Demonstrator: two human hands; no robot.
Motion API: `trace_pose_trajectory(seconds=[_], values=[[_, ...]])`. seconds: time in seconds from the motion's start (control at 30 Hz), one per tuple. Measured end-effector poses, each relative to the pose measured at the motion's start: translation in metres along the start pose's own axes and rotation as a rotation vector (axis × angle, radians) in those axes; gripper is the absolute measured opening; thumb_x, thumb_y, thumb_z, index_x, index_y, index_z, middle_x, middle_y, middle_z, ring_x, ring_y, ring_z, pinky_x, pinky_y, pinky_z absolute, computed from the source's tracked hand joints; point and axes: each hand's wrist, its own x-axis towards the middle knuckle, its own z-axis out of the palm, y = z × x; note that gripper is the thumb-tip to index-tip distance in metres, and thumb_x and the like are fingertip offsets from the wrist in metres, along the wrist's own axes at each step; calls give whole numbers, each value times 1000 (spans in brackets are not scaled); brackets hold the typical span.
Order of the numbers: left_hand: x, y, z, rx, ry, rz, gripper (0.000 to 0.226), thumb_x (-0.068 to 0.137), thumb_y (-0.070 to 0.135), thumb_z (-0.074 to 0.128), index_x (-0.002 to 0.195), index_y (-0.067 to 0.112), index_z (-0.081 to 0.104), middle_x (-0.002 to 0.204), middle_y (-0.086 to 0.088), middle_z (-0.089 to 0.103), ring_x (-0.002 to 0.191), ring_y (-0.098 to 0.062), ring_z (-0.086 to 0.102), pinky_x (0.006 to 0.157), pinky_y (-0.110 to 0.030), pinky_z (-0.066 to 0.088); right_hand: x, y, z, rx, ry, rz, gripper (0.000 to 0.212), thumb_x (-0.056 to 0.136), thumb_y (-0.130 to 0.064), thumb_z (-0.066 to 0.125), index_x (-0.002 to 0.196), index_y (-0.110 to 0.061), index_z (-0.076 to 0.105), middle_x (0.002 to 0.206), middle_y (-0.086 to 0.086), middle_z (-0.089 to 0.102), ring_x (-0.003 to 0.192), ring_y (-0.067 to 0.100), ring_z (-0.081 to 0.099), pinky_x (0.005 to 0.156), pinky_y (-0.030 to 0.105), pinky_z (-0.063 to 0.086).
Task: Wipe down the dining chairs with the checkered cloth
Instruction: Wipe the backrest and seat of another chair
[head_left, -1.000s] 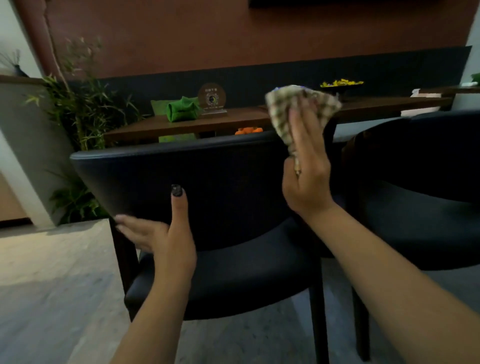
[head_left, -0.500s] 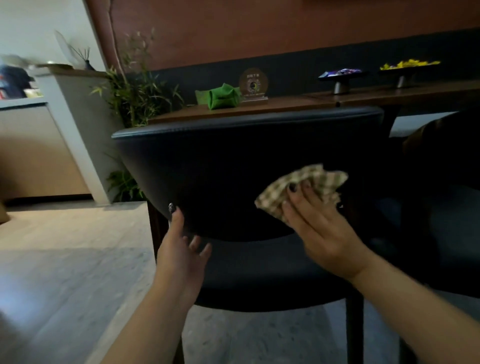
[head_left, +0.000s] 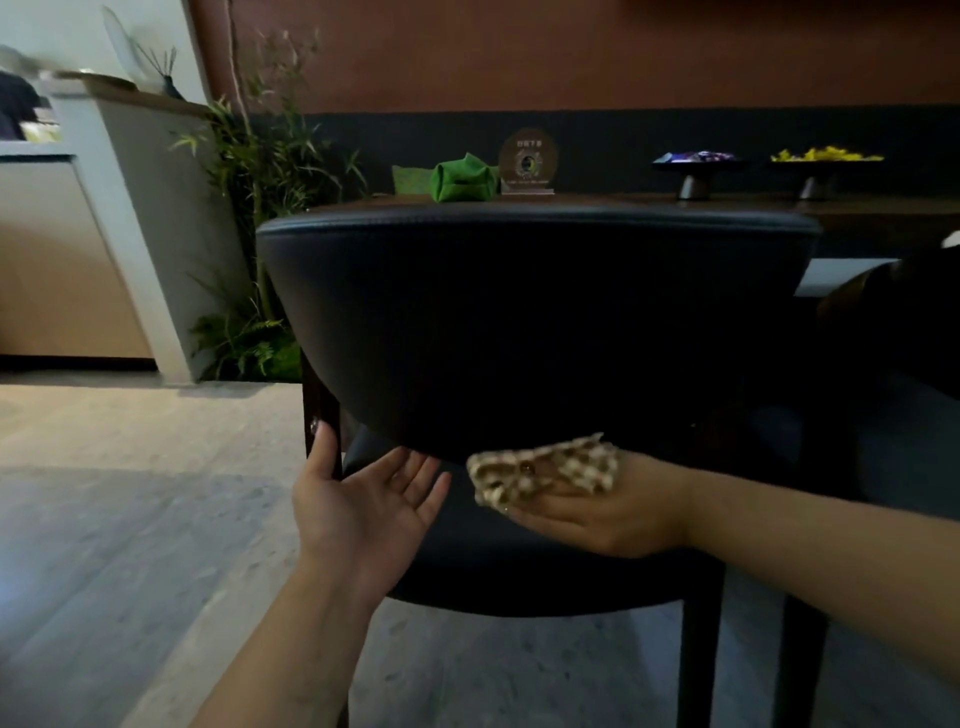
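Our right hand (head_left: 597, 512) holds the bunched checkered cloth (head_left: 545, 467) in its palm, fingers curled around it, at the lower edge of the dark chair's (head_left: 535, 322) backrest. Our left hand (head_left: 363, 504), fingers spread, touches the near-left chair leg (head_left: 319, 405).

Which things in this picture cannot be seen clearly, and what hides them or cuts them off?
All in the head view:
- Round sign on the table: its text is too small to read.
- Second chair: cut off by the right edge and very dark.
- Right hand: its fingers are partly covered by the checkered cloth.
- Near chair: its front side and front legs are hidden behind its own backrest.
- Left counter: the things on it are blurred.
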Motion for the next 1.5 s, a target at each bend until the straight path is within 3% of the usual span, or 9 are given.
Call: trace_pose_trajectory(seconds=[0.1,0.3,0.5,0.67,0.93,1.07,1.23,1.3,1.5], values=[[9,3,-4,8,-22,-28,90,82,71,47,136,-1,47,124,-21,64,122,-35,57,101,-45,43,7,-8,-5,-20,-21,61,40,98,-9,33,127,-2,59,131,12,60,122,26,57,110,41,38],[25,7,-12,-29,-81,-79,94,83,75,41,138,-1,45,129,-22,61,123,-36,56,100,-46,42,56,66,-80,-118,378,361,41,95,-12,45,134,-4,53,138,14,52,131,31,47,115,46,25],[36,16,-20,-134,-278,-122,91,84,77,37,143,8,39,139,-22,53,127,-42,52,107,-53,37,85,93,-119,-230,193,302,51,92,-33,51,134,-5,55,138,17,52,119,36,56,93,44,37],[42,18,-28,-114,-311,-150,92,82,78,38,144,10,39,141,-20,52,128,-42,50,109,-55,35,86,112,-120,-316,138,233,40,98,-15,50,133,3,52,139,24,48,132,40,42,107,54,37],[44,15,-27,-108,-301,-144,94,79,78,42,143,9,44,138,-20,54,126,-40,53,109,-53,35,94,86,-96,-267,165,231,35,97,-5,38,122,5,62,127,23,59,116,35,60,110,51,34],[39,14,-23,-140,-275,-143,97,77,81,45,140,6,48,137,-23,54,126,-41,52,112,-52,33,78,37,-57,-172,-36,52,42,100,-6,29,117,2,66,120,19,65,112,32,63,107,46,38],[37,16,-24,-168,-286,-155,99,77,82,43,141,6,47,137,-25,53,127,-43,51,112,-53,34,65,3,-25,-234,-286,-158,37,92,-12,41,116,-4,68,119,14,67,115,28,61,110,44,31],[39,18,-26,-168,-292,-167,100,78,82,41,141,4,46,138,-26,52,128,-44,49,114,-53,30,68,0,-27,-214,-307,-108,40,92,-7,36,115,-3,68,119,14,67,115,28,61,109,44,31],[47,25,-33,-182,-357,-189,106,77,84,40,141,0,42,140,-28,49,130,-45,47,116,-53,25,119,59,-82,-113,148,328,36,99,-5,35,123,4,61,129,24,58,121,37,55,113,51,29]])
